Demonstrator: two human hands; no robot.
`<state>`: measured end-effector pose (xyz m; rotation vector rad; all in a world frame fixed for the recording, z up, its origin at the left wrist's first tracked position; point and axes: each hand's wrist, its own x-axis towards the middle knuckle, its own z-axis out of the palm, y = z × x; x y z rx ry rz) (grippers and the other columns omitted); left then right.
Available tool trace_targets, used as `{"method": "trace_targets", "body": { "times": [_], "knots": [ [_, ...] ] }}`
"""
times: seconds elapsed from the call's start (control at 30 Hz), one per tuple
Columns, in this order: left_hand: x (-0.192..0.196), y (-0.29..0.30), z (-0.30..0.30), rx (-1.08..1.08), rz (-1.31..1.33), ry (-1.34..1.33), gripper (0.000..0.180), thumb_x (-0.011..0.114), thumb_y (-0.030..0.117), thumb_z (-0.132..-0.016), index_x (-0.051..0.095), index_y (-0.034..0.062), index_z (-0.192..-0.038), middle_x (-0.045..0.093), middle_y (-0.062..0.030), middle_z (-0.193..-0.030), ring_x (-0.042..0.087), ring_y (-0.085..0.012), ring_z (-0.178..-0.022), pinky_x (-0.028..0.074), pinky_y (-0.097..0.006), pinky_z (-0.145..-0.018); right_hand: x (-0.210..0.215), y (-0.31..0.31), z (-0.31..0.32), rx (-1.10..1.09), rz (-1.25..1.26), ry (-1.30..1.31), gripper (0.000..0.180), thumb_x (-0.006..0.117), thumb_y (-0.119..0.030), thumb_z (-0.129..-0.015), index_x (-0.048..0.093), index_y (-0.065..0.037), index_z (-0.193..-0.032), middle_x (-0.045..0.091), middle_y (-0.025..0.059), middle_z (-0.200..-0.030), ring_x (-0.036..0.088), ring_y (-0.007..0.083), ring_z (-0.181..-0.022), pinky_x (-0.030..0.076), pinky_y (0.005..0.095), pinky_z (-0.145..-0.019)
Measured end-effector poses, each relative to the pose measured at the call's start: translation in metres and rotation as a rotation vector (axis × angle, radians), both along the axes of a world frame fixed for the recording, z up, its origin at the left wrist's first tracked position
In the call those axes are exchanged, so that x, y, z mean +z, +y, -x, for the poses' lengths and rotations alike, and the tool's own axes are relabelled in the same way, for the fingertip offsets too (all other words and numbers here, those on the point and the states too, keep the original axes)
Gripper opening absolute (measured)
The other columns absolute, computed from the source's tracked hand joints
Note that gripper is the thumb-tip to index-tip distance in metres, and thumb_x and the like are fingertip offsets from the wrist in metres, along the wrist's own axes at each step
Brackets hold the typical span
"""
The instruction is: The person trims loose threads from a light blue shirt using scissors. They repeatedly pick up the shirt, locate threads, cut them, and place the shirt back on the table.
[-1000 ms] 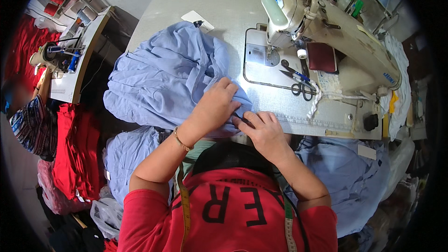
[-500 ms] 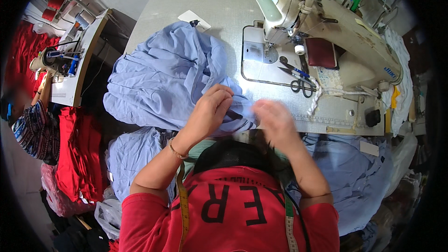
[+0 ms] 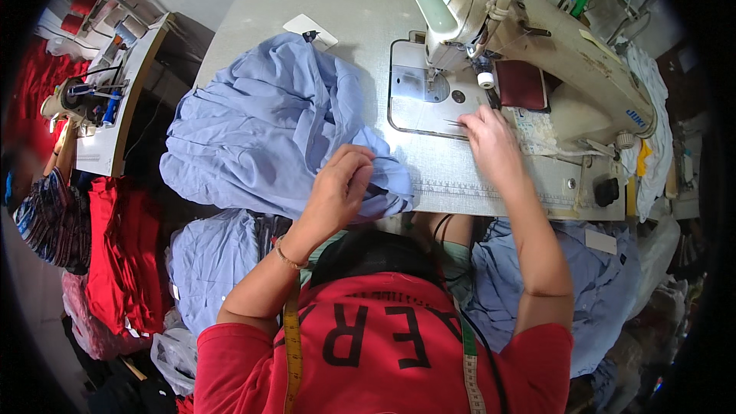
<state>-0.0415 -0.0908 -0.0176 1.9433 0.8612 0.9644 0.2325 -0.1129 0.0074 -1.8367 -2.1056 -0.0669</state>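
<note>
A bunched light-blue garment [image 3: 253,123] lies on the table left of the sewing machine [image 3: 567,54]. My left hand [image 3: 341,184] rests at its near right edge, fingers curled and closed on the fabric. Over by the machine's bed plate, my right hand [image 3: 494,142] is closed over the small scissors [image 3: 454,122]. Their thin points show to the left of my fingers; the handles are hidden under the hand. A round dark disc [image 3: 458,96] sits on the plate just beyond.
A maroon pad [image 3: 521,84] lies under the machine arm. Beyond the garment is a white card [image 3: 310,29]. More blue garments [image 3: 552,291] hang below the table edge. At far left, a co-worker's arm [image 3: 65,149] reaches to another machine beside red cloth [image 3: 123,253].
My right hand has left the garment's edge, moved right and away from me, and closed over the scissors. My left hand stays on the garment. The whole view has shifted slightly.
</note>
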Motion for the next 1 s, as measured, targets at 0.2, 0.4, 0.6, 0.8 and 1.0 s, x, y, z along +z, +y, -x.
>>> {"method": "trace_targets", "body": {
  "times": [0.2, 0.4, 0.6, 0.8, 1.0],
  "knots": [
    [-0.001, -0.001, -0.002, 0.002, -0.021, 0.011, 0.004, 0.056, 0.0, -0.086, 0.055, -0.0035, -0.088, 0.058, -0.0114, -0.097, 0.056, -0.0217, -0.082, 0.044, -0.027, -0.073, 0.009, -0.029, 0.039, 0.253, 0.07, 0.177, 0.011, 0.064, -0.01, -0.077, 0.063, -0.008, -0.089, 0.055, 0.0088, -0.081, 0.057, 0.0294, -0.076, 0.046, 0.0388, -0.068],
    [0.003, -0.003, -0.003, 0.007, -0.034, 0.02, 0.005, 0.056, 0.0, -0.085, 0.055, -0.0037, -0.088, 0.058, -0.0125, -0.097, 0.057, -0.0242, -0.084, 0.045, -0.029, -0.075, 0.007, -0.037, 0.054, 0.243, -0.009, -0.082, 0.011, 0.06, -0.016, -0.079, 0.053, -0.011, -0.085, 0.054, 0.0045, -0.071, 0.059, 0.0239, -0.063, 0.048, 0.0339, -0.058],
    [0.001, -0.002, -0.002, -0.001, -0.035, 0.018, 0.004, 0.056, 0.0, -0.086, 0.055, -0.0037, -0.088, 0.058, -0.0127, -0.098, 0.058, -0.0249, -0.085, 0.045, -0.029, -0.076, 0.0, -0.033, 0.065, 0.227, -0.08, -0.133, 0.012, 0.06, -0.019, -0.081, 0.051, -0.011, -0.08, 0.054, 0.0034, -0.067, 0.057, 0.0213, -0.056, 0.047, 0.0307, -0.054],
    [0.002, -0.002, -0.001, -0.012, -0.036, 0.014, 0.004, 0.056, 0.0, -0.086, 0.055, -0.0038, -0.088, 0.058, -0.0132, -0.099, 0.058, -0.0248, -0.086, 0.045, -0.029, -0.077, -0.002, -0.033, 0.067, 0.228, -0.094, -0.159, 0.013, 0.059, -0.02, -0.083, 0.05, -0.011, -0.079, 0.053, 0.0029, -0.065, 0.056, 0.0199, -0.055, 0.047, 0.0298, -0.054],
    [0.003, -0.003, 0.004, 0.008, 0.051, -0.013, 0.004, 0.055, 0.0, -0.088, 0.055, -0.0047, -0.088, 0.058, -0.0127, -0.1, 0.058, -0.022, -0.089, 0.045, -0.028, -0.078, -0.001, -0.036, 0.057, 0.182, -0.019, 0.016, 0.018, 0.064, -0.019, -0.082, 0.055, -0.007, -0.092, 0.061, 0.0032, -0.077, 0.061, 0.0204, -0.066, 0.047, 0.0302, -0.058]
  ]
}}
